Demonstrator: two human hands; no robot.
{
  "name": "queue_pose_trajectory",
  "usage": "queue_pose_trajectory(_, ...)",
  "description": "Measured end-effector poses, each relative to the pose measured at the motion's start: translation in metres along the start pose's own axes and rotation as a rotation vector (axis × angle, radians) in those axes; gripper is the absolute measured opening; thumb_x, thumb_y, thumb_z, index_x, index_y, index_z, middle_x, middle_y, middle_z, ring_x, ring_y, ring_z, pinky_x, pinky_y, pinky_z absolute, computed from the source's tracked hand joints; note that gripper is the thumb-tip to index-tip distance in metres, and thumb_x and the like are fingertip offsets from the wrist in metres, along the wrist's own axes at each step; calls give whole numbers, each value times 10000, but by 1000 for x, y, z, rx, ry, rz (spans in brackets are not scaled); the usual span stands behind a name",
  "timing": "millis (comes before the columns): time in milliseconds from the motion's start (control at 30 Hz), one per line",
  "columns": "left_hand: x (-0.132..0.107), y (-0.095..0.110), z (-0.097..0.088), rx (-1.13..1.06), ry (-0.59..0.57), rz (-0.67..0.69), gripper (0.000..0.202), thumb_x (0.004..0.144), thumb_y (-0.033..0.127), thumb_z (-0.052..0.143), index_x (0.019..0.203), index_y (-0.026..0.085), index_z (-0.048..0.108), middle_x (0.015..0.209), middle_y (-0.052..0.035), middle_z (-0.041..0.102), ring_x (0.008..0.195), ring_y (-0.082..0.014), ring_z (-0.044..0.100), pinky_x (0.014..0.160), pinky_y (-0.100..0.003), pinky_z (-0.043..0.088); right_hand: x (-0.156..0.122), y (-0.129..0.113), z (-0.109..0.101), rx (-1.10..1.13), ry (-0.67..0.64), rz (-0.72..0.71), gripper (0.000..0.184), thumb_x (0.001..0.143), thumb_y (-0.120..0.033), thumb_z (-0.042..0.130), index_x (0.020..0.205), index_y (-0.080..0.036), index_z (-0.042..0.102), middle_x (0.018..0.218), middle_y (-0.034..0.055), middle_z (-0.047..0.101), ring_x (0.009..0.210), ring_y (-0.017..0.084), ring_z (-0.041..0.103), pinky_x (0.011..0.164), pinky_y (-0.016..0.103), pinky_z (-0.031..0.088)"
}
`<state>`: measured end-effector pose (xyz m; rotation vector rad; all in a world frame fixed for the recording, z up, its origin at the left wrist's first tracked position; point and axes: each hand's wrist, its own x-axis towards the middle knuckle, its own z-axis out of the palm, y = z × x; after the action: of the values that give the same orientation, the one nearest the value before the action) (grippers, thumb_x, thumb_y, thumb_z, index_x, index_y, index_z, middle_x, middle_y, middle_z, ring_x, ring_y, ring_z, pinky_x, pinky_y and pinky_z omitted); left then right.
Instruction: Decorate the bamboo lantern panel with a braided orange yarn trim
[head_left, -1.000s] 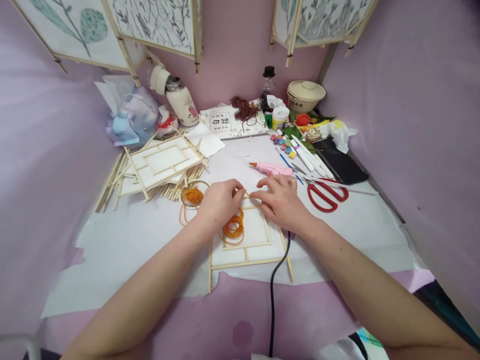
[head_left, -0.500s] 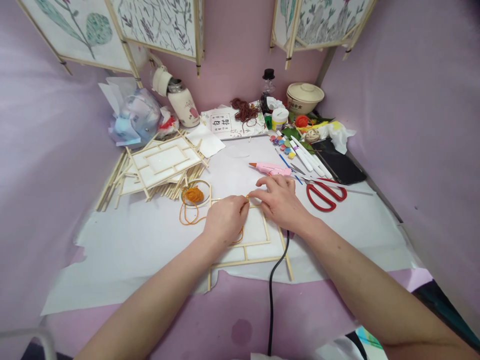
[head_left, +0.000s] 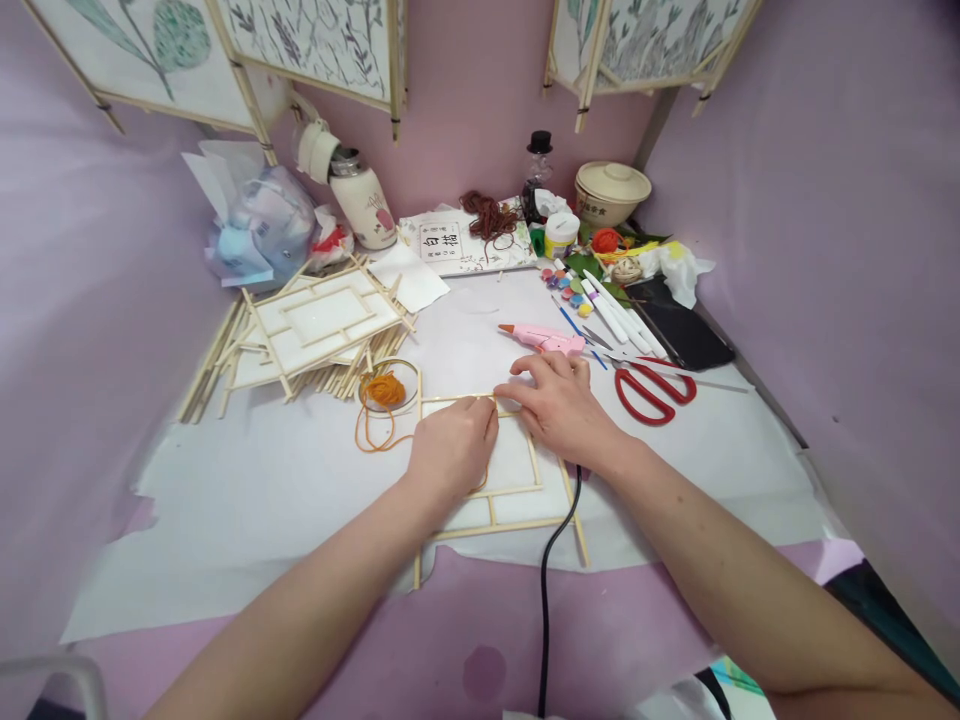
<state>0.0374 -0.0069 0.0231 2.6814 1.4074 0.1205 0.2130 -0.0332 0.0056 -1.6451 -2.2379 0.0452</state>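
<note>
While both hands pinch at frame (head_left: 480,465) top rail, near counter's front edge, thread is drawn in.
Left hand (head_left: 452,447) closed on thread (head_left: 379,435); loose coil gone since earlier; right hand (head_left: 561,405) fingertips press rail.

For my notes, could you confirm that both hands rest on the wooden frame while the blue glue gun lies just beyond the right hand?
Not quite: the head view shows the glue gun is pink, not blue. Both the left hand and right hand rest on the wooden frame.
</note>
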Motion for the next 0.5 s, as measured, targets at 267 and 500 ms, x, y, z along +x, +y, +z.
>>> queue_pose_trajectory(267,0,0,1,-10,0,5,271,976,270,390,924,193,644,893,-55,707,799,-196,660,613,-281,403,0,0,0,-1,23,8,349,872,-130,526,1163,-275,653,1252,85,553,1153,267,388,893,426,226)
queue_pose_trajectory(500,-1,-1,2,-13,1,-1,271,976,280,391,915,196,641,886,-52,707,785,-188,656,599,-272,388,1,-2,1,-24,-1,13,324,872,-126,513,1113,-269,675,1251,85,556,1157,272,385,892,435,221)
